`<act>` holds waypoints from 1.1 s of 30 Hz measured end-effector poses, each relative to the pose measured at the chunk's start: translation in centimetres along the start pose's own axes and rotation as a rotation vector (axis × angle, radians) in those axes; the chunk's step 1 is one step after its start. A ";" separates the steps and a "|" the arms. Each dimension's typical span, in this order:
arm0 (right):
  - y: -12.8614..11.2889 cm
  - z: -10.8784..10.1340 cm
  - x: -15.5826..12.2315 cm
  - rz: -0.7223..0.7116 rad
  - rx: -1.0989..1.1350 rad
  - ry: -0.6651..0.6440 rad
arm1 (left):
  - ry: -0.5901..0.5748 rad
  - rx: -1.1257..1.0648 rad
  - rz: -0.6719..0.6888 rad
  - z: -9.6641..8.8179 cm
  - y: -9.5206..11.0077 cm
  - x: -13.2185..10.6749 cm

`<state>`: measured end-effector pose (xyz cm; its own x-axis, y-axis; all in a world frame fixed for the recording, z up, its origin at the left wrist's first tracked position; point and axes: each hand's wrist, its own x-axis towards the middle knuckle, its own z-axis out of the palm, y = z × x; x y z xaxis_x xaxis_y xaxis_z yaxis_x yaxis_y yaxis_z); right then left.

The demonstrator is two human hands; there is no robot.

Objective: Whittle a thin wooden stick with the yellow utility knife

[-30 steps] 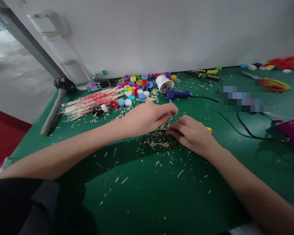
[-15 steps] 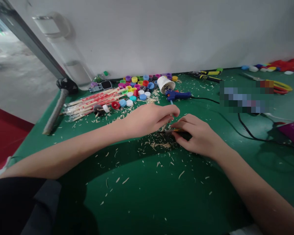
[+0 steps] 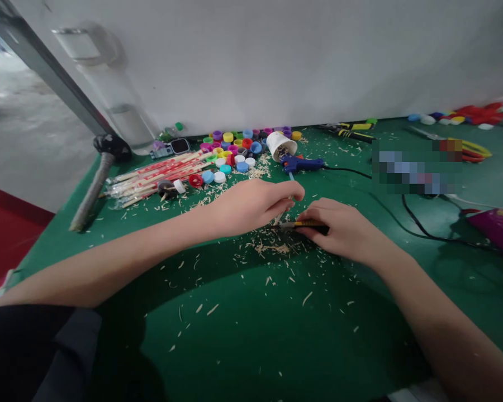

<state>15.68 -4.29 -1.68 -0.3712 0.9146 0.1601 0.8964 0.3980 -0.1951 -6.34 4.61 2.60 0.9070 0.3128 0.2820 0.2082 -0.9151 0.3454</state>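
Observation:
My left hand [image 3: 254, 204] is closed with its fingertips pinched on a thin wooden stick [image 3: 279, 216], most of which is hidden by the fingers. The stick's lower end points down at the table by the blade of a yellow-and-black utility knife [image 3: 308, 224]. Wrapped around the knife's handle is my right hand [image 3: 343, 229], just right of the left one. Pale wood shavings [image 3: 276, 247] lie in a small heap under both hands and are scattered over the green table [image 3: 235, 357].
Behind my left hand lie wrapped chopsticks [image 3: 159, 174], colourful bottle caps [image 3: 225, 168] and a tipped white cup [image 3: 281, 146]. A blue glue gun [image 3: 302, 163] stands close to my fingers, its cord running right. Pliers [image 3: 356, 134] and scissors [image 3: 465, 149] lie at the back right.
My right hand has shifted slightly along the knife, showing more of its handle. The left hand stays nearly in place on the stick. The whole view has drifted a little.

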 end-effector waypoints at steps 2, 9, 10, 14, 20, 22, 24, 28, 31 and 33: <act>0.0 0.0 0.0 -0.004 0.017 0.018 | 0.003 0.001 0.004 0.0 0.0 0.0; 0.2 0.2 0.1 0.001 0.010 0.019 | 0.003 0.000 -0.003 0.0 -0.1 0.0; 0.2 0.2 0.1 0.002 0.010 0.019 | 0.003 0.002 -0.004 0.0 -0.1 0.0; 0.3 0.2 0.1 0.008 -0.001 0.007 | 0.004 0.010 -0.012 -0.1 -0.1 0.0; -0.1 0.0 0.2 0.046 -0.021 0.001 | 0.010 0.016 -0.004 -0.1 0.0 0.0; -0.3 0.1 0.2 0.066 -0.053 0.005 | 0.010 0.020 -0.003 -0.1 -0.1 -0.1; -0.4 0.2 0.4 0.089 -0.102 0.015 | 0.005 0.021 -0.003 -0.1 -0.1 0.0; -0.7 0.4 0.5 0.112 -0.150 0.022 | 0.002 0.020 -0.017 -0.2 -0.1 0.0; -0.8 0.3 0.5 0.112 -0.148 0.018 | -0.003 0.008 -0.034 -0.2 -0.1 0.0; -0.8 0.2 0.4 0.095 -0.151 0.008 | -0.013 -0.011 -0.054 -0.2 -0.2 0.0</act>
<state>14.76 -4.19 -1.67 -0.2812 0.9469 0.1560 0.9539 0.2936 -0.0623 -6.43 4.89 2.71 0.8992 0.3581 0.2514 0.2526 -0.8940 0.3700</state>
